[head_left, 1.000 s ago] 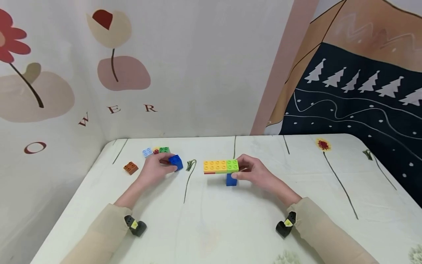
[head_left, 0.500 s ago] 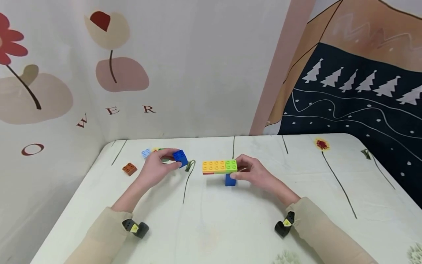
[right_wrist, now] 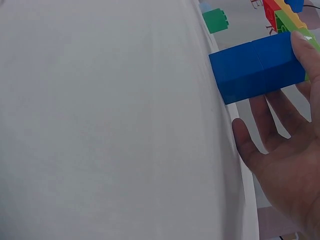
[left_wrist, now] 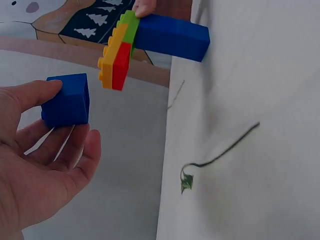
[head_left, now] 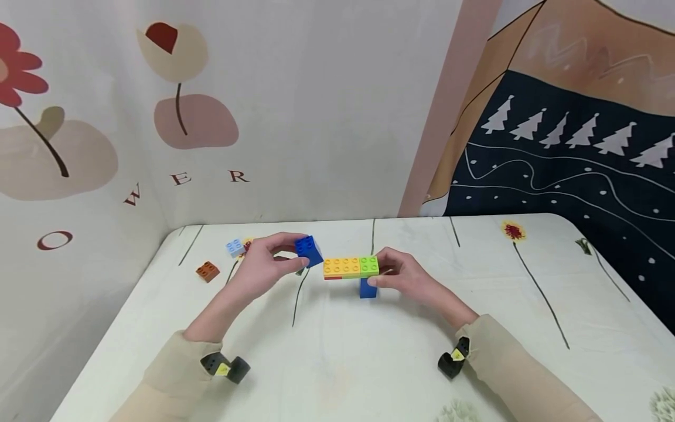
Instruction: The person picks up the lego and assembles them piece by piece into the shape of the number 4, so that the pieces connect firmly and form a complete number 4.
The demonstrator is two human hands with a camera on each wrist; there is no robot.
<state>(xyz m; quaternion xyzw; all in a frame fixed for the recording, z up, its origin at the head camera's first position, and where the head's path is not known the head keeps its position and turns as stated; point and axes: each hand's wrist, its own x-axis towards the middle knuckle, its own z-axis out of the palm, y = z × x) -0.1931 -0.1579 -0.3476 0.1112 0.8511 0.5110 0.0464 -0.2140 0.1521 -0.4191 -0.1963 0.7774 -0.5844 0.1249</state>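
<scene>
My left hand (head_left: 266,266) pinches a blue block (head_left: 309,251) between thumb and fingers, raised above the table beside the built piece. In the left wrist view that blue block (left_wrist: 67,100) is held with its hollow side toward the build. My right hand (head_left: 406,272) grips the build at its right end, thumb on the front. The build has a yellow brick (head_left: 341,267) and a lime green brick (head_left: 370,266) on top, a red brick (left_wrist: 121,66) under the yellow one, and a blue column (right_wrist: 257,67) of stacked blocks standing on the table below the green end.
On the table's left lie an orange-brown brick (head_left: 208,271) and a light blue brick (head_left: 234,248). A green brick (right_wrist: 216,20) shows in the right wrist view, hidden behind my left hand in the head view. A patterned cloth wall (head_left: 316,117) rises behind the table.
My left hand has lifted the blue block and carried it right, up to the yellow end of the build. My right hand keeps its grip in the same place.
</scene>
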